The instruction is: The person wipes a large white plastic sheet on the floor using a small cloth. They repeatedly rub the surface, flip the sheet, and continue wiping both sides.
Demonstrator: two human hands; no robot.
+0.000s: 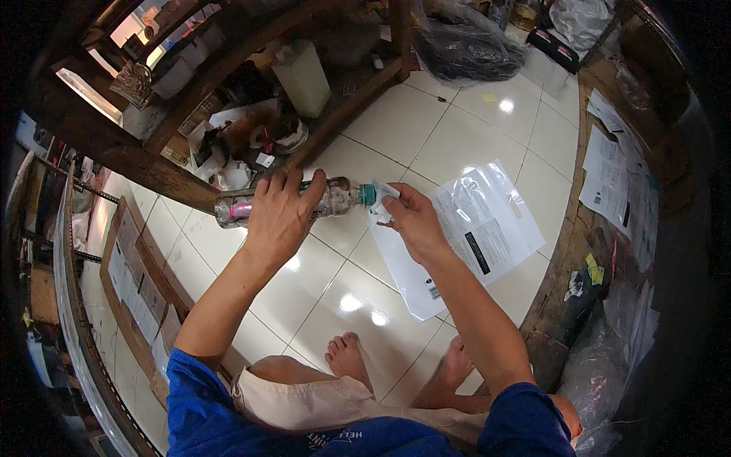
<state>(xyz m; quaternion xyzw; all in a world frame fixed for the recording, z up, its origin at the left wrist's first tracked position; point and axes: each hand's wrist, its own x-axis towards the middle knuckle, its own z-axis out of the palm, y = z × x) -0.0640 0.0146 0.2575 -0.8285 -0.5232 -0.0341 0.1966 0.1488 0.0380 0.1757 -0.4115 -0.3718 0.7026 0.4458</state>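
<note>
A clear plastic bottle (339,199) with a teal neck or cap lies sideways in the air above the tiled floor. My left hand (283,209) is wrapped round its body, and something pink shows inside near the bottom end. At the bottle's mouth, my right hand (415,221) pinches a crumpled white cloth or tissue (383,204) against the teal part. Below my right hand, a clear plastic bag (487,228) with printed text and a cut-out handle lies flat on the floor.
A wooden shelf (350,107) on the left holds a pale jerrycan (302,76) and clutter. Dark plastic wrap (468,46) lies at the back. Along the right runs a wooden board (560,282) with printed plastic sheets (609,179). My bare feet (348,359) stand near the bag.
</note>
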